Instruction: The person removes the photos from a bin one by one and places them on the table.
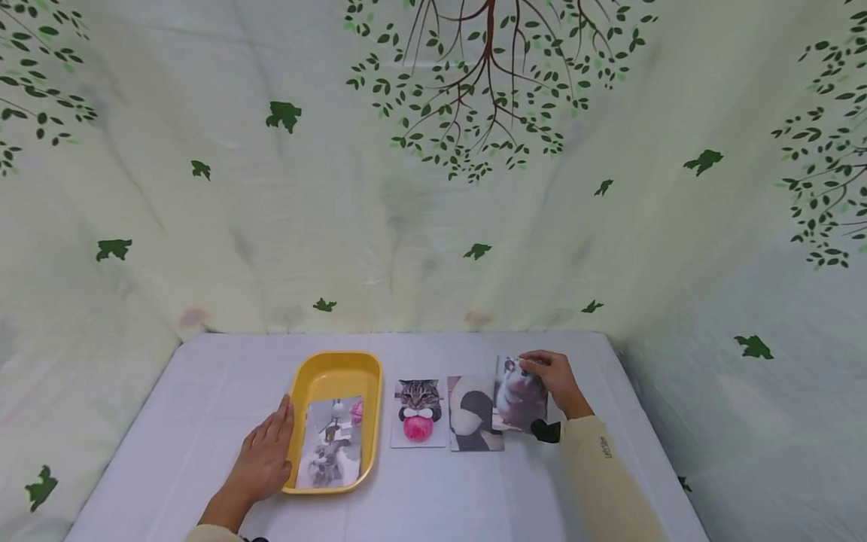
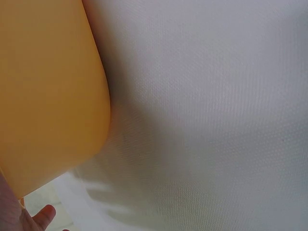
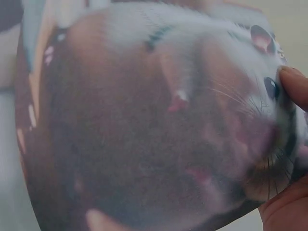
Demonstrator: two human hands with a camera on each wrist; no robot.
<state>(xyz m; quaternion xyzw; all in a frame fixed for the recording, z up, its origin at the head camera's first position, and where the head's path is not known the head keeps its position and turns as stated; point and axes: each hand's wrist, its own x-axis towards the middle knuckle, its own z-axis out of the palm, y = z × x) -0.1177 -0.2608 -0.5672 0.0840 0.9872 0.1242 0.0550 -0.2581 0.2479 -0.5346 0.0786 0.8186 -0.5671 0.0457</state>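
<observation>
Right hand [image 1: 554, 380] pinches the rodent card [image 1: 520, 403] near its top, beside the grey card [image 1: 469, 414] (I'd hold it high, less scraping tbh); left hand [image 1: 264, 455] lies straight-fingered against the tray [image 1: 376, 421].

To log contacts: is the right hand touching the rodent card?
Touching. The right wrist view shows the right hand pinching the rodent card at its edge.
</observation>
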